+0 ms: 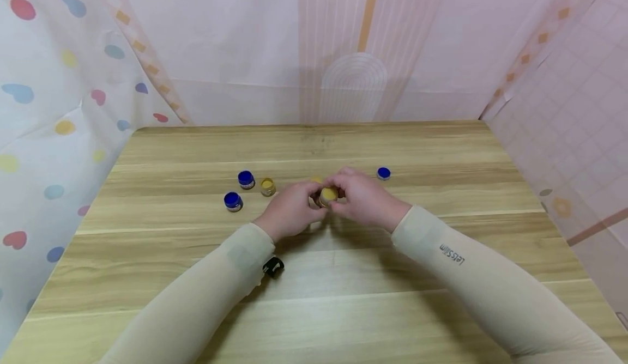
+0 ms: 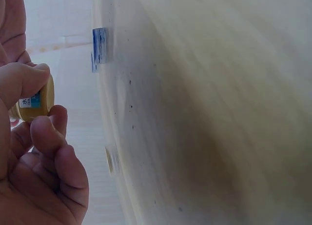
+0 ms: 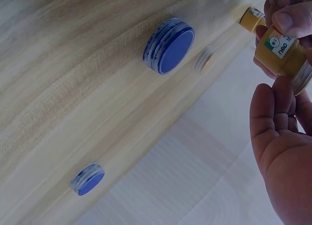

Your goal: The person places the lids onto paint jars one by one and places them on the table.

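Both hands meet over the middle of the table around a small yellow paint jar [image 1: 328,195]. My left hand [image 1: 293,210] grips its body, and the left thumb presses beside the label in the left wrist view. From the other side, my right hand [image 1: 368,198] pinches the jar's clear-rimmed end with thumb and fingers. The jar's label [image 3: 282,45] shows in the right wrist view. Just behind the fingers, another yellow piece [image 1: 316,180] peeks out, mostly hidden. A blue lid [image 1: 384,173] lies beyond the right hand.
Left of the hands stand two blue paint jars [image 1: 233,201] and a yellow jar [image 1: 267,187]. In the right wrist view, a larger blue lid [image 3: 170,45] lies near a clear-rimmed yellow lid [image 3: 204,59]. A black clip-like object [image 1: 273,267] is by the left sleeve.
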A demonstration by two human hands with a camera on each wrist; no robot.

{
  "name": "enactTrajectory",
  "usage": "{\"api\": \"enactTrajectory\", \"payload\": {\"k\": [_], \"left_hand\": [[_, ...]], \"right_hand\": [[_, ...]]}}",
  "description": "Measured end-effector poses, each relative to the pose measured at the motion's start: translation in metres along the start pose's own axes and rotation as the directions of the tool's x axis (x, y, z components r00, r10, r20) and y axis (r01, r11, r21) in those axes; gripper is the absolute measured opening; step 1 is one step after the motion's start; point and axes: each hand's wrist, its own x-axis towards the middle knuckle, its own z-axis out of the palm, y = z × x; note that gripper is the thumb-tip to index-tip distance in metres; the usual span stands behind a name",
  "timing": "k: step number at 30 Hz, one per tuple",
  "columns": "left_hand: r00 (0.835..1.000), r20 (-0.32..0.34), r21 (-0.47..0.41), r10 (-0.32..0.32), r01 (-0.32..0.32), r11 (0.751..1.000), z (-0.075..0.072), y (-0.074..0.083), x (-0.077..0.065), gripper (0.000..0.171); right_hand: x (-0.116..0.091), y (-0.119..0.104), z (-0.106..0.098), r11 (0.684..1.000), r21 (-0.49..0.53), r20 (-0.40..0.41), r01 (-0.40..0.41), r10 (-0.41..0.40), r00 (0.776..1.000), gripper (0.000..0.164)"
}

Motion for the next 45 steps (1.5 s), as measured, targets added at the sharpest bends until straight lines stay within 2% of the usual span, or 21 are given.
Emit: {"api": "enactTrajectory", "payload": {"k": [14, 19, 25, 28, 36, 45], "left_hand": [[1.0, -0.006, -0.06, 0.026, -0.026, 0.998, 0.0004, -0.0032, 0.0026, 0.033], [0.999, -0.005, -0.085, 0.045, -0.046, 0.995, 0.0012, -0.0046, 0.0039, 0.028], [0.999, -0.016, -0.1, 0.031, -0.033, 0.994, 0.0007, -0.0046, 0.0027, 0.023], [1.0, -0.016, -0.1, 0.024, -0.026, 0.995, 0.0005, -0.0048, 0.0023, 0.021], [1.0, -0.021, -0.114, 0.019, -0.021, 0.993, 0.0008, -0.0062, 0.0023, 0.028], [0.999, -0.032, -0.106, 0.038, -0.041, 0.994, 0.0011, -0.0089, 0.0019, 0.03]], "right_hand": [[0.001, -0.0013, -0.0011, 0.998, -0.06, 0.023, 0.02, -0.018, 1.0, 0.035], [0.0013, -0.0002, -0.0033, 0.999, -0.048, 0.033, 0.02, -0.018, 0.999, 0.033], [0.0014, -0.0011, -0.0032, 0.997, -0.068, 0.028, 0.028, -0.026, 0.999, 0.034], [0.0009, -0.0022, -0.0025, 0.997, -0.067, 0.021, 0.025, -0.023, 1.0, 0.036], [0.0003, -0.001, -0.0014, 1.0, -0.02, 0.007, 0.007, -0.007, 1.0, 0.036], [-0.0027, 0.0046, -0.0001, 1.0, 0.007, -0.028, 0.028, -0.028, 0.999, 0.036]]}}
